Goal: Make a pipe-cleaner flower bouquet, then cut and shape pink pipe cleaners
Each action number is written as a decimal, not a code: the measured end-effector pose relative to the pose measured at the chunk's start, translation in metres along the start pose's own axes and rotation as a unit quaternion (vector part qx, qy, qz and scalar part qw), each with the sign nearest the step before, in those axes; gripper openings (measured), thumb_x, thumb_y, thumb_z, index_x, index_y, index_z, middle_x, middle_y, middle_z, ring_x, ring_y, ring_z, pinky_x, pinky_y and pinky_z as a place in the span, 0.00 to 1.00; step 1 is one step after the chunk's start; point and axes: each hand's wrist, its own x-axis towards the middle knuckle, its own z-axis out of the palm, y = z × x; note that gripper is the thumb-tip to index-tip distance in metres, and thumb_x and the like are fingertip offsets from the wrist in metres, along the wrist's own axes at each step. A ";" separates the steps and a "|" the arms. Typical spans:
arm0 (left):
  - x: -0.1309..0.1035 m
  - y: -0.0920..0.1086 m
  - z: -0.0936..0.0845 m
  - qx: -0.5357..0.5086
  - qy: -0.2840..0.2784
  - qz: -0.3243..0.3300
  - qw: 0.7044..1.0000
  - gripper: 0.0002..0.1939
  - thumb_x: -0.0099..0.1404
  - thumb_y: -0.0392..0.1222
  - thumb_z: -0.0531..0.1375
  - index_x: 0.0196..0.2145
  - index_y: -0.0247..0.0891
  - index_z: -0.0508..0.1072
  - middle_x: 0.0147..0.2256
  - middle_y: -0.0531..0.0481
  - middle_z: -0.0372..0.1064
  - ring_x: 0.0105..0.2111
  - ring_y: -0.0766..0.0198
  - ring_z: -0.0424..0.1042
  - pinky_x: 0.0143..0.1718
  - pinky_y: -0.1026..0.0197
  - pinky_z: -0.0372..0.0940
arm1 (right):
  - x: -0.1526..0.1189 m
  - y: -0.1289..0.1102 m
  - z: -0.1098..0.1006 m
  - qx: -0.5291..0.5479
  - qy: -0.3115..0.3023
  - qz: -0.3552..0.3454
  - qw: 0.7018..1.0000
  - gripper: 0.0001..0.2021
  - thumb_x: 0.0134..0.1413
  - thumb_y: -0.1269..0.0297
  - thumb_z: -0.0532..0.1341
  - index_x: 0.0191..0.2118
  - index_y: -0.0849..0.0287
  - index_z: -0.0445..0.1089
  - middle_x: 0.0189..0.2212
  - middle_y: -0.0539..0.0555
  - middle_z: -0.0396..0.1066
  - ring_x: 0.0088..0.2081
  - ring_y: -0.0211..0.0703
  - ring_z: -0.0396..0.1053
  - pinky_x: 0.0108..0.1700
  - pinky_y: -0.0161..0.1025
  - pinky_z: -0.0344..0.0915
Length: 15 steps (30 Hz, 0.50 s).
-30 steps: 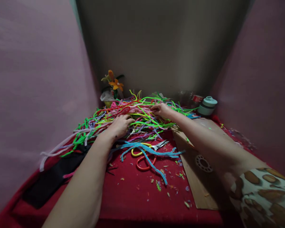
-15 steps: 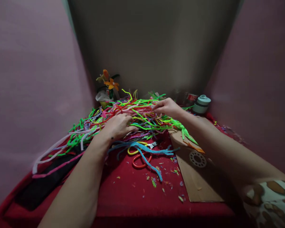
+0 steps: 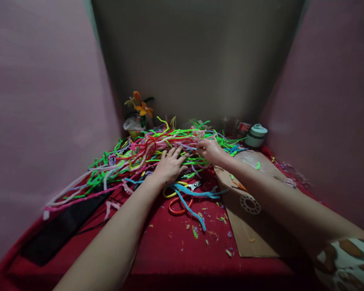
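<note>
A tangled heap of fuzzy pipe cleaners point(image 3: 145, 151) in green, pink, red, white and yellow spreads across the back of the table. My left hand point(image 3: 171, 163) lies on its front side, fingers spread. Just to the right, my right hand point(image 3: 211, 151) is pinched at the heap, where a lavender pipe cleaner point(image 3: 186, 147) runs to its fingertips. Below my left hand are scissors point(image 3: 181, 211) with one yellow and one red handle loop. Light blue pipe cleaners point(image 3: 197, 193) lie across them.
A cardboard sheet point(image 3: 239, 236) bears a white ring with holes point(image 3: 250, 205). Behind stand a pale teal lidded container point(image 3: 256, 135) and orange flowers point(image 3: 143, 109) in a pot. A black flat object point(image 3: 53, 234) lies at left; fuzz scraps dot the red cloth point(image 3: 170, 250).
My left hand has moved right and spread its fingers. My right hand has come lower and nearer. Green pipe cleaners that overhung the cardboard have shifted back, showing clear plastic there.
</note>
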 end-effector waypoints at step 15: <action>0.001 -0.010 -0.003 -0.064 -0.045 -0.025 0.997 0.28 0.59 0.45 0.56 0.58 0.41 0.61 0.62 0.38 0.49 0.60 0.45 0.51 0.56 0.41 0.48 | -0.044 -0.005 -0.134 0.494 0.328 0.012 0.805 0.09 0.51 0.76 0.56 0.23 0.60 0.62 0.11 0.42 0.54 0.12 0.27 0.50 0.15 0.31 0.44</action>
